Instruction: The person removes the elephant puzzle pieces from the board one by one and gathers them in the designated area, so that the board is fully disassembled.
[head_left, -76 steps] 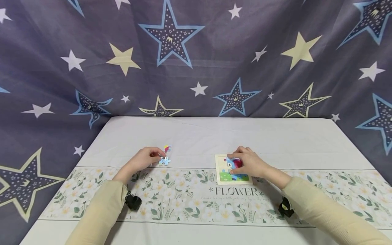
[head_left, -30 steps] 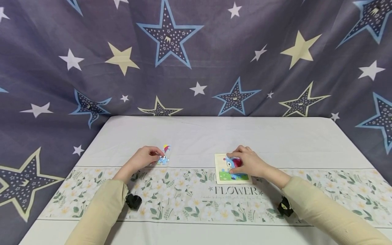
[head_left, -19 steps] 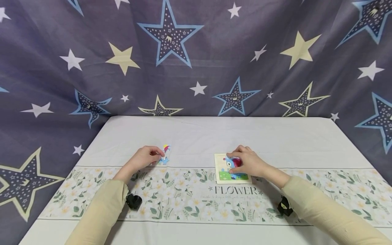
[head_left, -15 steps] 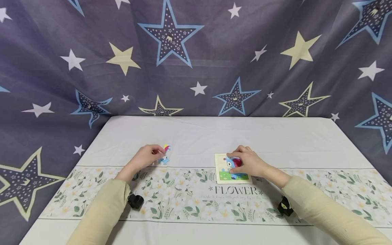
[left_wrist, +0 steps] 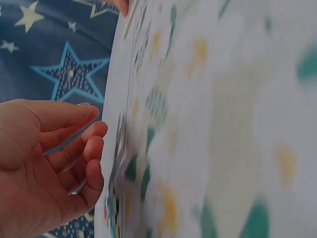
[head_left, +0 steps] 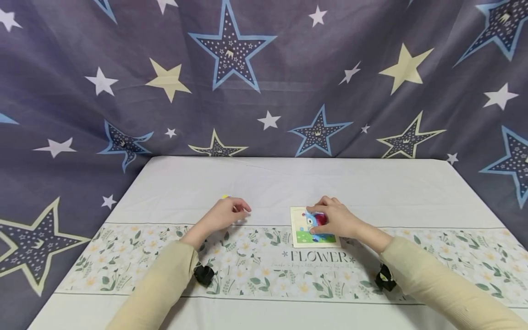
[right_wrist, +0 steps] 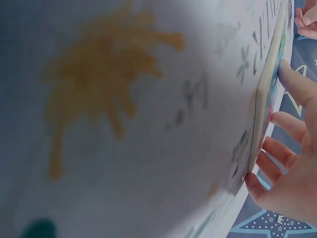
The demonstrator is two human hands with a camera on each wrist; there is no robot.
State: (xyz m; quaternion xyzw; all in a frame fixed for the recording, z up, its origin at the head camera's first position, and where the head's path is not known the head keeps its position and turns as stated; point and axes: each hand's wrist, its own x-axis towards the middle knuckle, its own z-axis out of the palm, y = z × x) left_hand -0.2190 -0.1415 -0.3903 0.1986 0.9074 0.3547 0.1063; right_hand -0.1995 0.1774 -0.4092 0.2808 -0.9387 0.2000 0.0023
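Observation:
My left hand [head_left: 224, 214] hovers over the table left of the puzzle board, loosely curled; no object shows between its thumb and fingers in the left wrist view. A jigsaw piece with a yellow edge [head_left: 225, 196] peeks out behind it, and the hand hides whatever else lies there. The framed puzzle board [head_left: 316, 246] lies flat, showing a blue cartoon figure on green grass. On its right part rests my right hand [head_left: 336, 219], thumb and fingertips spread. From the right wrist, its thumb [right_wrist: 293, 82] touches the picture face while the little finger meets the board's edge.
A white tablecloth [head_left: 272, 183] with a floral band [head_left: 255, 279] covers the table. The band carries the printed word FLOWER, below the board. Behind the table hangs a dark curtain [head_left: 280, 64] with stars. A black wrist device [head_left: 204, 275] sits under the left sleeve.
My left hand has left the blue jigsaw pieces and swung right toward the board, now covering most of them. The right hand and the puzzle board have stayed in place.

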